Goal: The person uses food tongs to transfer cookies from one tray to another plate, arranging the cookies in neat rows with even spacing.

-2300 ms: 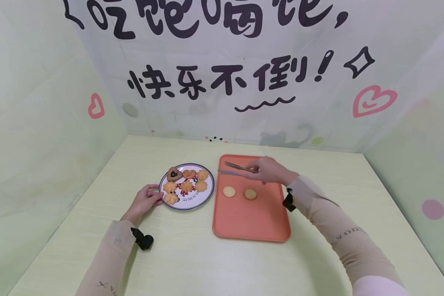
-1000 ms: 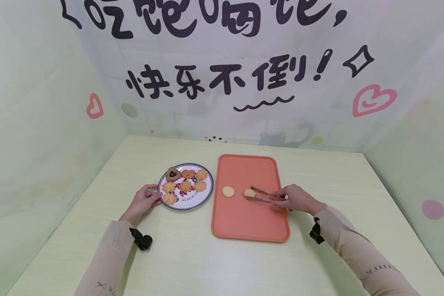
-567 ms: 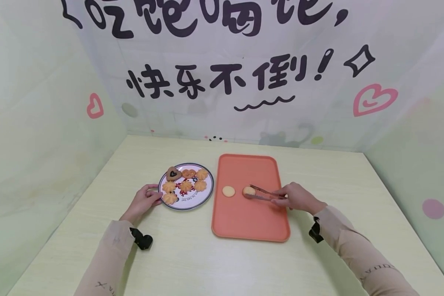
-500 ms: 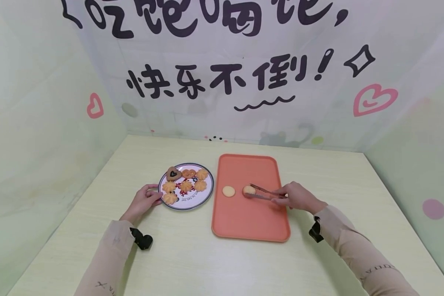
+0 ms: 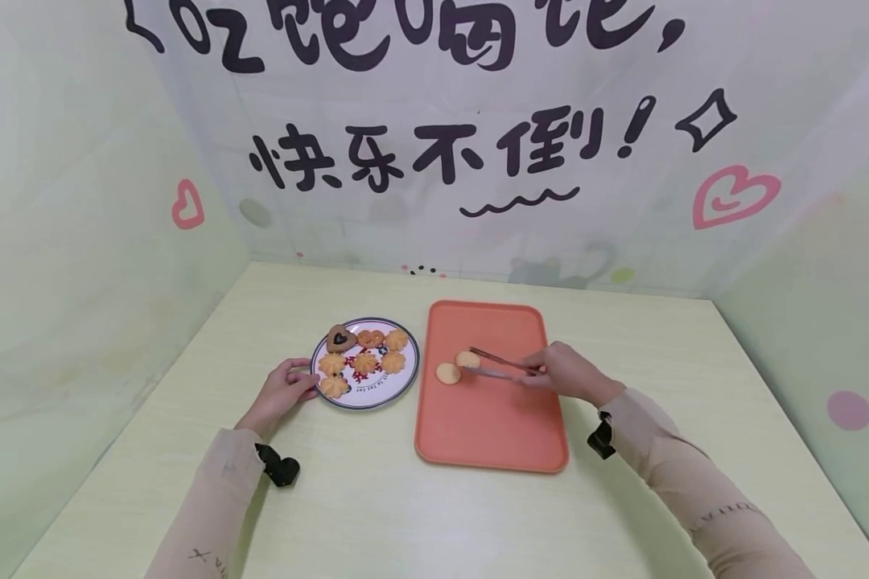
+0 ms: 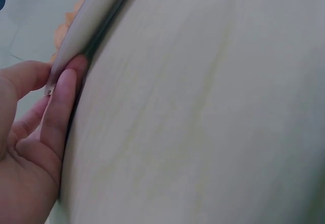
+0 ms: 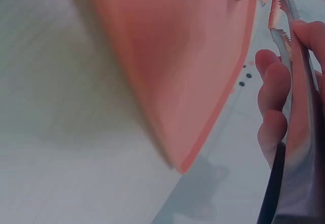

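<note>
a pair of metal tongs (image 5: pixel 498 364) is gripped by the right hand (image 5: pixel 561 374), fingers curled round the handles, over the orange tray (image 5: pixel 492 434). a round biscuit (image 5: pixel 467 359) is pinched between the tong tips, just right of and slightly beyond a second round biscuit (image 5: pixel 446 373) that lies on the tray, the two nearly touching. in the right wrist view the serrated tips are seen close together, though the held biscuit is hidden there. the near left rim of a patterned plate (image 5: pixel 398 389) is touched by the left hand (image 5: pixel 281 394), whose fingers are relaxed and lie against the rim. flower-shaped and heart-shaped biscuits (image 5: pixel 363 352) are laid on the plate, left of the tray. everything is set on a pale table (image 5: pixel 376 515) enclosed by decorated walls (image 5: pixel 434 161).
</note>
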{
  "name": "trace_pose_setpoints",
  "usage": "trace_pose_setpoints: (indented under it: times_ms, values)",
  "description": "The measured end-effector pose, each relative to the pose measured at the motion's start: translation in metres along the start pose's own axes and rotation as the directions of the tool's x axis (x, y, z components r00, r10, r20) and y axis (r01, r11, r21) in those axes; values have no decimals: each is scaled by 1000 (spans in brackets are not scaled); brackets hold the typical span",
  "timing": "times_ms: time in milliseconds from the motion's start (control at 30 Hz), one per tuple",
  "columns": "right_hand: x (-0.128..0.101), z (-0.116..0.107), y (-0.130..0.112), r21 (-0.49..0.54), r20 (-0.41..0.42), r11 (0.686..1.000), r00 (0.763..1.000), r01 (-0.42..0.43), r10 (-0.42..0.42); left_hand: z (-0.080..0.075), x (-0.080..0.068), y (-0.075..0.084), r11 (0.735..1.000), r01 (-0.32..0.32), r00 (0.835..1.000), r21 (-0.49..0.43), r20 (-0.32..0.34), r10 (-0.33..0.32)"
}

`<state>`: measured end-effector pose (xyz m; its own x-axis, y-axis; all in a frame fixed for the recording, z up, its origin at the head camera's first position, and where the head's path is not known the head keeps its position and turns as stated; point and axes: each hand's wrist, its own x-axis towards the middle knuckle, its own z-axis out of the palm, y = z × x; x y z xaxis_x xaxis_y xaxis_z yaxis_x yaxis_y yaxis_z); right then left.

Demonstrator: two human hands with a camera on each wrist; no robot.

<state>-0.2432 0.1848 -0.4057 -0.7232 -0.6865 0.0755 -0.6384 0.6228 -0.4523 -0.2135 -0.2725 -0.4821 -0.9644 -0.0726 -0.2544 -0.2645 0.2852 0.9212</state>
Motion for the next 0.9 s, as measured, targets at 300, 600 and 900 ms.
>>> trace_pose_setpoints:
  times_ms: [300, 600, 900]
  values:
    - [32, 4, -26, -34, 22, 995, 996, 89, -88, 1, -1, 1, 1000, -1, 1000, 5, -6, 1]
    - [61, 16, -55, -94, 88, 992, 993, 87, -79, 1, -1, 1, 1000, -8, 1000, 4, 3, 8]
    - [89, 35, -73, -113, 150, 983, 981, 143, -126, 0, -2, 1, 1000, -14, 1000, 9, 7, 14]
